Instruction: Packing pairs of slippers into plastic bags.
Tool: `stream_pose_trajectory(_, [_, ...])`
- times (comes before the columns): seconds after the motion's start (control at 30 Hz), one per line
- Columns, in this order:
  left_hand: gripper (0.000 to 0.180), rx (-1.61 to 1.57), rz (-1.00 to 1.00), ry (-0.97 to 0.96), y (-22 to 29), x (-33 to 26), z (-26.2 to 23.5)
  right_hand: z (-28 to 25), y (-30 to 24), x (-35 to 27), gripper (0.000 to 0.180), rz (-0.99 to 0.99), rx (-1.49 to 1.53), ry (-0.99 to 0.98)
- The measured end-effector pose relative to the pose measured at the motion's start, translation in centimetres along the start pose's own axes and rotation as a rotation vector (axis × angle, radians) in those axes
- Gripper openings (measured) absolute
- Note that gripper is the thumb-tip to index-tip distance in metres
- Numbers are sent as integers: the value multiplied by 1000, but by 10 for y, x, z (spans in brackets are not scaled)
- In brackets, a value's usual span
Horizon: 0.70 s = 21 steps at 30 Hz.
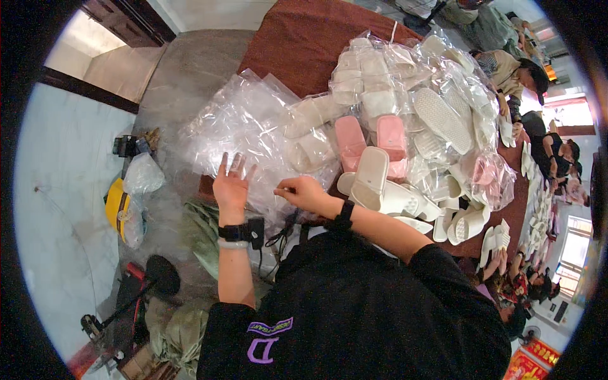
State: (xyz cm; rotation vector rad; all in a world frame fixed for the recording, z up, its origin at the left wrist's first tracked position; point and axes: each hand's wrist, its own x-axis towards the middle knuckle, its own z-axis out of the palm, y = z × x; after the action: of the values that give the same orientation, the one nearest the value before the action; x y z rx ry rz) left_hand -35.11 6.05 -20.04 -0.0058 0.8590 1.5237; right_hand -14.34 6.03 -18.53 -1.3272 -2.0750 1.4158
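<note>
My left hand (pixel 232 189) is raised palm up with its fingers spread, at the near edge of a pile of clear plastic bags (pixel 234 120). Shiny film shows around its fingertips; whether it touches them I cannot tell. To its right, my right hand (pixel 304 194) is closed in a pinch over the bags, and what it may hold is hidden. Beside that hand, a white slide slipper (pixel 370 178) leans on other loose white slippers. Behind it are pink slippers (pixel 391 138). Bagged white slippers (pixel 311 151) lie just beyond my right hand.
A large heap of bagged white slippers (pixel 443 117) covers the right of the brown-clothed table (pixel 285 44). Farther right, several people handle slippers along the table. On the floor at left are a yellow item (pixel 118 206), a white plastic bag (pixel 144 173) and green sacks (pixel 206 234).
</note>
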Motion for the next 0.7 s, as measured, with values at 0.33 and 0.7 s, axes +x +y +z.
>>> stream_pose_trajectory(0.33, [51,356,54,162,10,23,-50,-31,10,-44,45,-260,-150,-432])
stream_pose_trajectory(0.7, [77,2015,910,565,2,26,-32,-116,100,-26,34,40,-52,125])
